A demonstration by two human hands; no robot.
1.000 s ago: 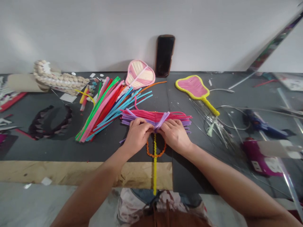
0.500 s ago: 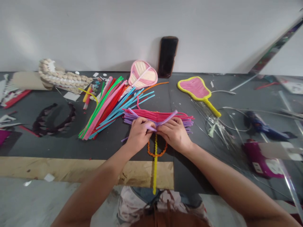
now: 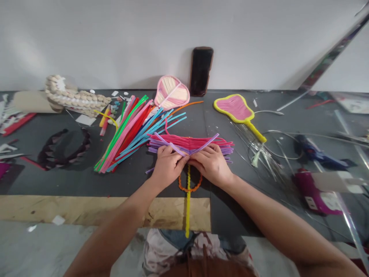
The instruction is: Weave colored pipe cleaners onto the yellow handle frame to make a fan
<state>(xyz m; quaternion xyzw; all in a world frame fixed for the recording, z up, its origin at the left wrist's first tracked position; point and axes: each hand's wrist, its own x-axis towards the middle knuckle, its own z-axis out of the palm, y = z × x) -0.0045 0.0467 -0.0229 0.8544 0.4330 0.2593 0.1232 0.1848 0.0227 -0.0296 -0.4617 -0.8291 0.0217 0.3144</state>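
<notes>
I find both hands pinching: my left hand (image 3: pixel 166 165) and right hand (image 3: pixel 212 165) nearly meet, fingertips on the purple strands (image 3: pixel 206 144) at the middle of one pink-and-purple bundle (image 3: pixel 204 141). It lies crosswise before me over the tabletop (image 3: pixel 75 182). Nearer me I count one yellow stem (image 3: pixel 188 209) and one orange loop (image 3: pixel 198 186) (the loop crosses the stem). Beyond stands one phone (image 3: pixel 201 71), leaning on the wall (image 3: pixel 115 42); one dark headband (image 3: pixel 47 154) lies leftward.
</notes>
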